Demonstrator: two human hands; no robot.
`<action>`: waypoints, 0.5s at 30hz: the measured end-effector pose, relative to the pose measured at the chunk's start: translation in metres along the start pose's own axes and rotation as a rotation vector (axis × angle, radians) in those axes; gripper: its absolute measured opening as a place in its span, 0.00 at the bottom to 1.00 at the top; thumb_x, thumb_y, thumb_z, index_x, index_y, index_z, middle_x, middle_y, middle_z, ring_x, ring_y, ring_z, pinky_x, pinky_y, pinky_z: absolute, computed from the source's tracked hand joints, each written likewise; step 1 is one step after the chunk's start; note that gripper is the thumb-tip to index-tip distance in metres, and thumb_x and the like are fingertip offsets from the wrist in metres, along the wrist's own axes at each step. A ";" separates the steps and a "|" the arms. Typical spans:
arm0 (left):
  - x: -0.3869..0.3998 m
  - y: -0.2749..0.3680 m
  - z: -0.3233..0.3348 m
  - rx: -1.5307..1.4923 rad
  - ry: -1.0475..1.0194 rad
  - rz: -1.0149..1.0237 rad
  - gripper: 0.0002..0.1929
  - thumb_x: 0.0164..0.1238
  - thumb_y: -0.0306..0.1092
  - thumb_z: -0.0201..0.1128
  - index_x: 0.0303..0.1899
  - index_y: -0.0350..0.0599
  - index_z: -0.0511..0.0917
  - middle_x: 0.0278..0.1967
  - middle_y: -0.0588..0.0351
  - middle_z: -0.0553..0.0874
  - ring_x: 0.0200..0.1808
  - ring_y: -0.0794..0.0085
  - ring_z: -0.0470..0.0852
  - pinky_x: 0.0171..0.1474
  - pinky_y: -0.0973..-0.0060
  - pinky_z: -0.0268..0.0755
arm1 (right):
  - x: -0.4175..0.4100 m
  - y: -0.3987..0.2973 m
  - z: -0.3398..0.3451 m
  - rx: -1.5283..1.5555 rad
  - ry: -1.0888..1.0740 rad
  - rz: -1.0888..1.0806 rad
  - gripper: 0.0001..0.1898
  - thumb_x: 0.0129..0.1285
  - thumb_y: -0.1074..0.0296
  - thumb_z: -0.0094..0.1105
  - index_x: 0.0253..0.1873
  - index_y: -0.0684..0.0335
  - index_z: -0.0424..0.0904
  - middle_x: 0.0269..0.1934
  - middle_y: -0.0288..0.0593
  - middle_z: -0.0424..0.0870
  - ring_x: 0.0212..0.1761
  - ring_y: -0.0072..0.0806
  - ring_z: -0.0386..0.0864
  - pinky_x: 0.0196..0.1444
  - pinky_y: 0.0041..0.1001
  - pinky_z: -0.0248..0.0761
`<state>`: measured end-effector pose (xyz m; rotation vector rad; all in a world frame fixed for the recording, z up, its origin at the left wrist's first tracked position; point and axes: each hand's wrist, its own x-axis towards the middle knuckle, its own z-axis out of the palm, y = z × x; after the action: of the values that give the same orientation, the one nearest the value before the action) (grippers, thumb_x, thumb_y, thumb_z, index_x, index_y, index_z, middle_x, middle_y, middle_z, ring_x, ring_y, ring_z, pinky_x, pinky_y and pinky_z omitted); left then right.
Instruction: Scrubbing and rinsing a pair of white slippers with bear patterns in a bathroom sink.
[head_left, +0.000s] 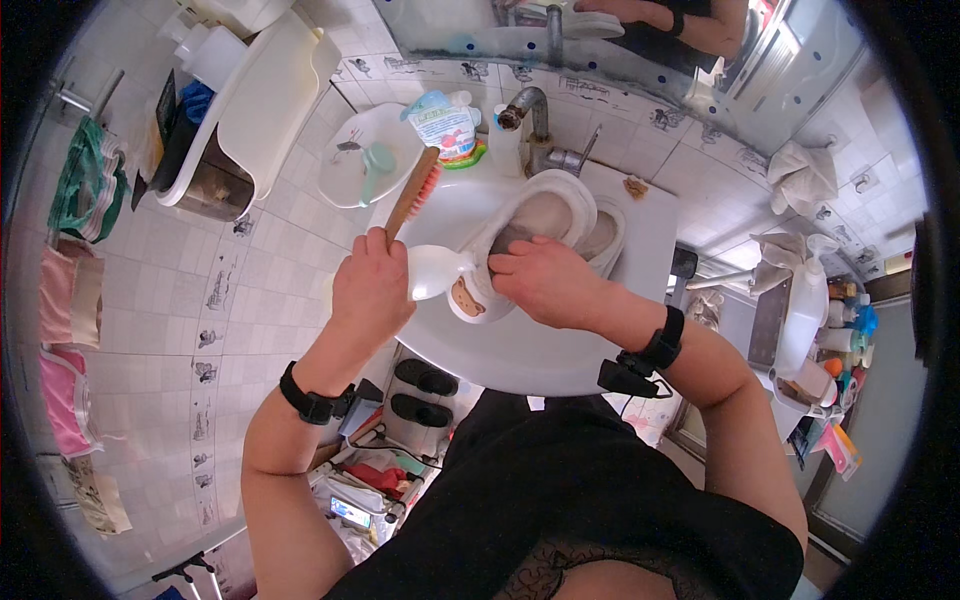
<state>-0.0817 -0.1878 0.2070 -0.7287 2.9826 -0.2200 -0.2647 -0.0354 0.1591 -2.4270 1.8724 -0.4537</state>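
Observation:
My left hand (373, 285) grips a white plastic bottle (437, 271) together with a wooden-handled scrub brush (411, 196), whose pink bristles point right. The bottle lies on its side, its narrow end towards a white slipper with a bear face (480, 298). My right hand (544, 281) is on this slipper, fingers inside its opening; whether they press or pinch it is hidden. Another white slipper (611, 236) lies partly beneath the first, to the right. Both are over the white washbasin (480, 367).
Behind the basin stand a metal faucet (534, 112), a refill pouch (446, 127) and a white bottle (507, 146). A white dish (337, 169) with a pale green scoop is at the back left. A wall-mounted bin (292, 97) hangs left; bottles crowd a shelf at right.

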 end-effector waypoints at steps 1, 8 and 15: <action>-0.001 0.001 -0.001 0.000 0.000 -0.001 0.18 0.42 0.28 0.67 0.38 0.37 0.73 0.41 0.50 0.71 0.44 0.60 0.74 0.40 0.70 0.75 | 0.000 0.000 -0.001 -0.011 -0.010 0.002 0.02 0.49 0.72 0.57 0.30 0.59 0.75 0.36 0.35 0.74 0.41 0.30 0.73 0.43 0.31 0.68; -0.009 0.011 -0.005 0.028 -0.010 0.043 0.18 0.42 0.29 0.68 0.37 0.38 0.73 0.40 0.50 0.71 0.44 0.60 0.74 0.40 0.69 0.75 | 0.001 0.003 -0.001 -0.038 -0.055 0.020 0.03 0.49 0.71 0.58 0.30 0.60 0.75 0.36 0.37 0.74 0.42 0.32 0.73 0.44 0.33 0.69; -0.012 0.012 -0.001 -0.034 -0.029 0.038 0.20 0.40 0.30 0.70 0.39 0.38 0.73 0.41 0.50 0.71 0.45 0.61 0.75 0.40 0.70 0.76 | -0.002 0.004 -0.003 -0.001 -0.091 0.052 0.03 0.51 0.71 0.60 0.30 0.60 0.76 0.36 0.37 0.74 0.42 0.33 0.74 0.45 0.34 0.68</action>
<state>-0.0769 -0.1715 0.2060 -0.6723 2.9761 -0.1559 -0.2693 -0.0344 0.1611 -2.3509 1.8944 -0.3340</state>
